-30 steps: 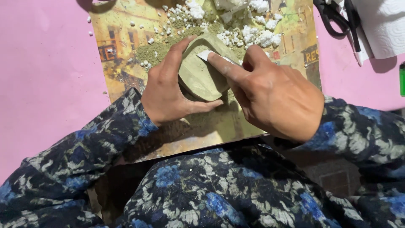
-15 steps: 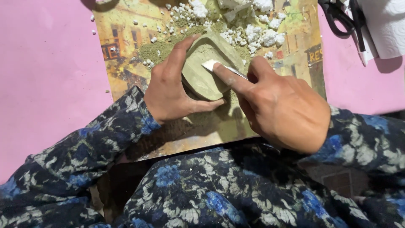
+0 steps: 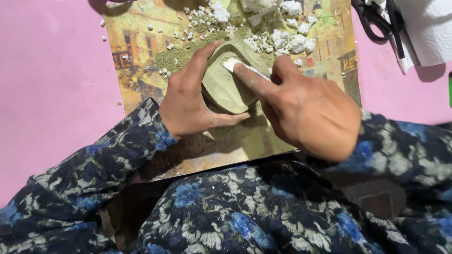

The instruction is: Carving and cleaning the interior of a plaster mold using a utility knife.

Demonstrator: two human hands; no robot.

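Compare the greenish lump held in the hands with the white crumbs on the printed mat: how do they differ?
The greenish lump is one large smooth rounded piece; the white crumbs are many small ragged bits. The lump is olive-grey, the crumbs bright white. The lump is cupped by the left hand while the right hand presses a small white tool against it; the crumbs lie loose and untouched. Both rest over the printed mat.

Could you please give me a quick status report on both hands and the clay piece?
Left hand grips olive clay piece. Right hand presses small white tool onto it. White crumbs beside; nothing blocking.
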